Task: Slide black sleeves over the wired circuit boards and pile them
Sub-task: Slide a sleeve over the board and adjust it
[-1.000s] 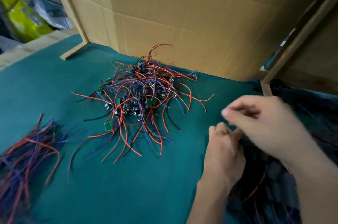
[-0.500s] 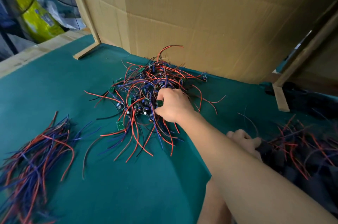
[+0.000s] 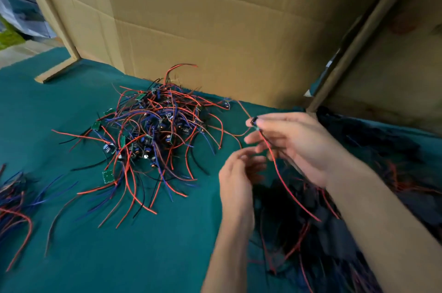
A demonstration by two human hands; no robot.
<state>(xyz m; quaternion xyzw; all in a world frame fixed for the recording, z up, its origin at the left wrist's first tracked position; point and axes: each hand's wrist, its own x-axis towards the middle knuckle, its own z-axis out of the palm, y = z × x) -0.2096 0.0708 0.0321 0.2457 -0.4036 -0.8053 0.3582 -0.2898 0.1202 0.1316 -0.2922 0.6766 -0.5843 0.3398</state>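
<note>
A tangled heap of wired circuit boards (image 3: 155,135), small green boards with red, blue and black leads, lies on the green cloth (image 3: 119,257) in front of the cardboard. My right hand (image 3: 294,144) pinches one wired board (image 3: 254,122) at its fingertips, above the cloth and right of the heap; its red lead (image 3: 287,187) hangs down across the palm. My left hand (image 3: 236,180) is just below it, fingers curled, and what it holds is hidden. A dark pile of black sleeves and sleeved boards (image 3: 311,233) lies under both hands.
A cardboard wall (image 3: 215,29) closes the back, with a wooden strut (image 3: 354,49) leaning at the right. A bundle of loose red and blue wires (image 3: 14,199) lies at the left edge. Bare green cloth fills the front left.
My right hand has come back from the heap to the right, carrying one wired board. My left hand has lifted off the cloth to meet it.
</note>
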